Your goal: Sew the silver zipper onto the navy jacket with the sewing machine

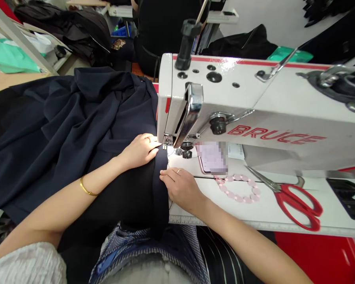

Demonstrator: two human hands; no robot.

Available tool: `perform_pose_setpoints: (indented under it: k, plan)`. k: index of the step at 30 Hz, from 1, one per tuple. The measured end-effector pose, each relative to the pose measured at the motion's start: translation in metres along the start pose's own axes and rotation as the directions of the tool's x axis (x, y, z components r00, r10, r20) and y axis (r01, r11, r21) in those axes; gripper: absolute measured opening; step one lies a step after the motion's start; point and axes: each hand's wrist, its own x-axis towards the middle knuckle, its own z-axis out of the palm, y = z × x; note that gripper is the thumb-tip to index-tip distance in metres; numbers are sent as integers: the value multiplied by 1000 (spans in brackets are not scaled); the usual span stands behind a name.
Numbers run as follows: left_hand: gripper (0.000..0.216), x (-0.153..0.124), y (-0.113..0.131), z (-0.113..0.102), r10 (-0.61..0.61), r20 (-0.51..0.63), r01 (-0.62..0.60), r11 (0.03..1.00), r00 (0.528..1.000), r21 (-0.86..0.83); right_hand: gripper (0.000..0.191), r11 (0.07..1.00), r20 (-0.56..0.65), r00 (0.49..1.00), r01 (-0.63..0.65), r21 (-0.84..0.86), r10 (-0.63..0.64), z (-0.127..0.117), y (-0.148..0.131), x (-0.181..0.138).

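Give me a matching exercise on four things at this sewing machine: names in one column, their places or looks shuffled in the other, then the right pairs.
Things
1. dark fabric
2. scissors
3. beaded loop
4. phone

Places or looks
A. pale pink, laid out as a ring
B. lying beneath the machine arm, screen lit
C. under the fingers of the left grip and right grip
D. red-handled, toward the right side of the table

Pairs: 1-C, 2-D, 3-A, 4-B
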Motion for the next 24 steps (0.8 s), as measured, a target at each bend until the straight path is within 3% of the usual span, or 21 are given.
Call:
perform_pose_setpoints:
  k: [3, 6, 10, 24]
  plan:
    - [23, -3, -3, -2, 3, -92, -10, 997, 996, -82, 26, 999, -39, 999, 14, 42, -13, 3, 5, -1]
    - [23, -11, -2, -2, 99, -195, -119, 988, 976, -96, 24, 997, -110, 994, -1, 81, 10, 6, 6, -4]
    - [25, -15, 2, 2, 220, -131, -224, 974, 967, -17, 24, 999, -77, 997, 7, 43, -3, 7, 3, -6]
    - [21, 11, -14, 2, 137, -119, -135, 991, 983, 27, 26, 995, 56, 994, -94, 31, 92, 10, 26, 14]
